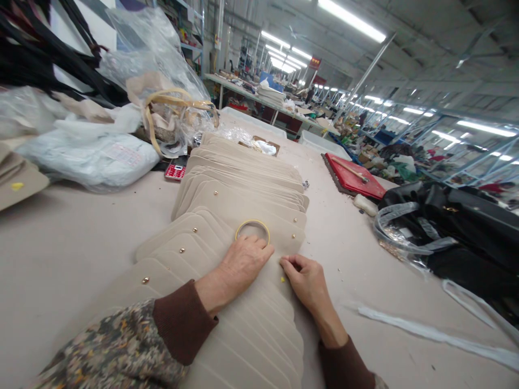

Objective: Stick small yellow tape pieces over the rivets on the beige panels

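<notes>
My left hand [245,262] is closed on a roll of yellow tape [252,221], which stands up above its knuckles. Under it lie overlapping beige panels [243,202] with rounded corners, fanned in a long row toward me. Small gold-coloured studs [195,230] dot several of them. My right hand [308,281] is pinched, thumb against forefinger, at the right edge of the panels; what it holds, if anything, is too small to make out. A little yellow bit [283,279] shows on a panel just beside the right thumb.
Plastic-wrapped packets [101,156] and a clear bag with tan straps [170,102] crowd the left. On the right are a red board [354,175] with a hammer-like tool, black bags [466,227] and a white strip [430,332]. Work tables and shelves stand beyond.
</notes>
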A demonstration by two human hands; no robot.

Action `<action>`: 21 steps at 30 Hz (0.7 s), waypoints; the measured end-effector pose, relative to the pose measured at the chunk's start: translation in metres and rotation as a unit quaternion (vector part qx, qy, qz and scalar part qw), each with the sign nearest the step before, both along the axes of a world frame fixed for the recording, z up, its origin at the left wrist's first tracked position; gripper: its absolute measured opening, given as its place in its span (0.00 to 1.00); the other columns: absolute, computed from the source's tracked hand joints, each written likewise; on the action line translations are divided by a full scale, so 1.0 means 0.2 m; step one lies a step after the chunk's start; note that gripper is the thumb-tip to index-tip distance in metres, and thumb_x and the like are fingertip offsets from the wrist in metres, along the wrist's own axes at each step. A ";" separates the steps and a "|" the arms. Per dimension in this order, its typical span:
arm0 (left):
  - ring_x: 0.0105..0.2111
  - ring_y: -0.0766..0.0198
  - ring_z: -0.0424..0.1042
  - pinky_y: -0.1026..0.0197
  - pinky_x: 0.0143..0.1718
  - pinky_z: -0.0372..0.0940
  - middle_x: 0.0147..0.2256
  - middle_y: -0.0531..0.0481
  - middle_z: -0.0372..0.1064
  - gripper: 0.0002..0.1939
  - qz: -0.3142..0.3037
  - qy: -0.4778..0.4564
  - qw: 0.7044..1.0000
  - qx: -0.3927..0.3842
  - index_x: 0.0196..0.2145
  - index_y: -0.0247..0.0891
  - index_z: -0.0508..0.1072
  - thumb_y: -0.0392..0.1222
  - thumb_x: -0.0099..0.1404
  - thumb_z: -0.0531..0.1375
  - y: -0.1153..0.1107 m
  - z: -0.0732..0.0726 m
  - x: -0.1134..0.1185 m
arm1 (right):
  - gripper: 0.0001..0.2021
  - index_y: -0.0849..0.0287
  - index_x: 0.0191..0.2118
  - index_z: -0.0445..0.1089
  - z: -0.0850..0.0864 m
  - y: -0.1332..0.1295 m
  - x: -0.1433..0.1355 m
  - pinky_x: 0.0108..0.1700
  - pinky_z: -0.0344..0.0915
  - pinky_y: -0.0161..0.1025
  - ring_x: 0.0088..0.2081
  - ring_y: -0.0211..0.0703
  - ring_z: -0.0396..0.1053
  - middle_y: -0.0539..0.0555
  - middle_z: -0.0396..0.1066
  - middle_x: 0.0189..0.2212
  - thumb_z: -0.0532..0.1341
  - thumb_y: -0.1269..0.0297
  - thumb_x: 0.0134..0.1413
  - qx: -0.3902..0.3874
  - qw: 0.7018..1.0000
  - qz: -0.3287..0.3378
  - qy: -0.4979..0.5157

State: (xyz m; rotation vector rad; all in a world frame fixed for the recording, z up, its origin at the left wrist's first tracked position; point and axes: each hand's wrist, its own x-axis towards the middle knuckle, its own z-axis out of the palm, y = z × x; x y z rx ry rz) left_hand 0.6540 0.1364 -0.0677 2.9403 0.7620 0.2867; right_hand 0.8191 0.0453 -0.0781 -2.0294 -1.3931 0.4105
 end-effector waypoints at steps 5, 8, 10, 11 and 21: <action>0.37 0.55 0.68 0.53 0.37 0.60 0.37 0.46 0.70 0.05 0.002 0.001 1.000 -0.003 0.37 0.37 0.68 0.33 0.69 0.53 0.00 0.00 0.00 | 0.11 0.56 0.36 0.77 0.00 0.01 0.00 0.34 0.64 0.37 0.28 0.44 0.73 0.53 0.77 0.26 0.58 0.60 0.55 -0.013 0.997 0.004 -0.076; 0.37 0.56 0.68 0.54 0.38 0.60 0.37 0.46 0.70 0.05 0.007 0.007 1.000 -0.004 0.37 0.36 0.69 0.33 0.69 0.53 0.00 0.01 -0.01 | 0.15 0.59 0.44 0.73 0.00 -0.01 0.02 0.29 0.62 0.36 0.23 0.42 0.70 0.48 0.72 0.19 0.61 0.57 0.52 -0.012 0.997 -0.051 -0.061; 0.37 0.56 0.68 0.55 0.38 0.60 0.37 0.45 0.70 0.06 0.009 0.008 1.000 -0.006 0.37 0.36 0.69 0.33 0.69 0.53 0.00 0.01 -0.01 | 0.13 0.59 0.38 0.73 -0.01 -0.04 0.03 0.29 0.62 0.36 0.24 0.42 0.70 0.49 0.72 0.20 0.60 0.55 0.53 -0.009 0.998 -0.055 -0.027; 0.37 0.56 0.68 0.55 0.38 0.60 0.37 0.46 0.70 0.06 0.008 0.007 1.000 -0.009 0.36 0.36 0.69 0.33 0.69 0.53 0.00 0.01 -0.01 | 0.12 0.59 0.34 0.73 -0.01 -0.05 0.03 0.31 0.63 0.36 0.26 0.42 0.71 0.51 0.74 0.22 0.59 0.55 0.54 -0.005 0.999 -0.042 -0.014; 0.36 0.56 0.68 0.56 0.36 0.61 0.35 0.47 0.71 0.06 0.005 -0.016 1.000 -0.018 0.36 0.37 0.68 0.35 0.69 0.53 -0.03 0.03 -0.02 | 0.17 0.55 0.33 0.76 -0.04 -0.03 -0.03 0.36 0.66 0.37 0.31 0.46 0.74 0.56 0.79 0.32 0.54 0.52 0.56 -0.025 0.996 -0.028 -0.082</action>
